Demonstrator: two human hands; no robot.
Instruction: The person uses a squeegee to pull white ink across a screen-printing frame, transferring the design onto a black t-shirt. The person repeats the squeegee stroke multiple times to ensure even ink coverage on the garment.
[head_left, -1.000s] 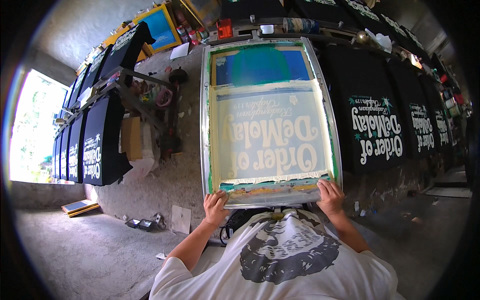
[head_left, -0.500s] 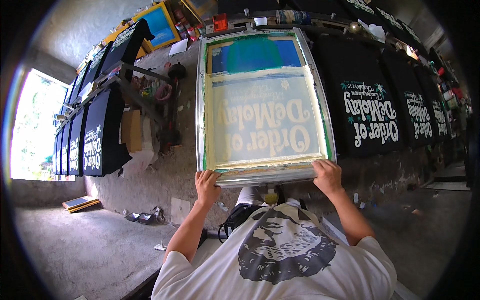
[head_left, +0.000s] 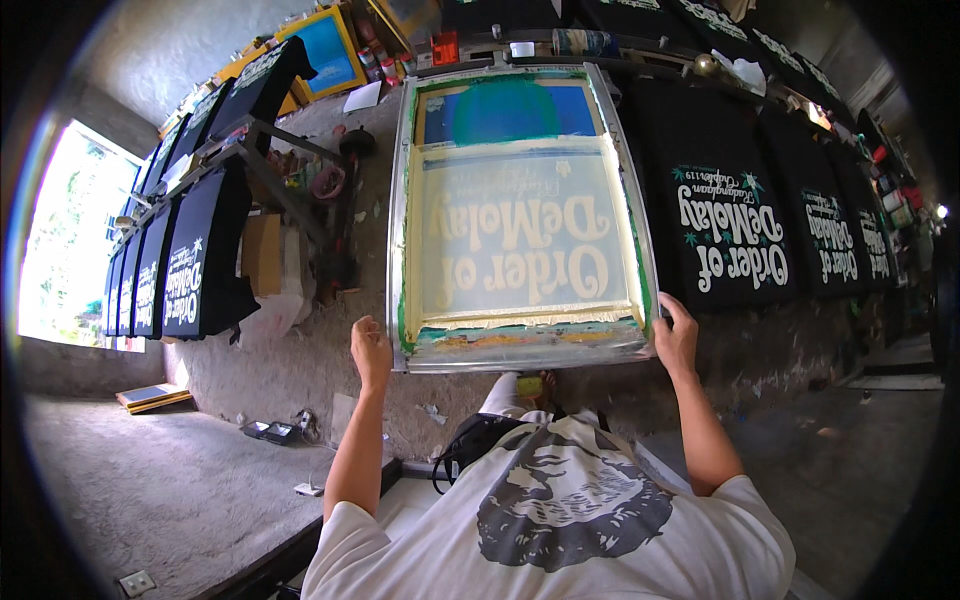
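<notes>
A silk-screen printing frame (head_left: pixel 520 349) lies in front of me, its metal border smeared with green and orange ink. Pale mesh (head_left: pixel 520 240) fills it, carrying mirrored, upside-down lettering, and a blue-green patch (head_left: pixel 505 110) covers its far end. Just outside the frame's near left corner is my left hand (head_left: pixel 371 354); its fingers are loosely bent and nothing shows in them. My right hand (head_left: pixel 677 337) is at the frame's right side near the corner, thumb and forefinger parted against the edge. What lies under the mesh is only dimly visible.
Black printed shirts (head_left: pixel 725 210) hang over boards in a row to the right. More black shirts (head_left: pixel 205 265) line a rack at left, by a bright window. A small framed screen (head_left: pixel 153 398) rests on the floor. An orange container (head_left: pixel 444 48) stands behind the frame.
Both hands have let go of the frame's near edge and moved outward to its sides. The near border now shows more of its ink-stained surface, and the frame has shifted slightly left.
</notes>
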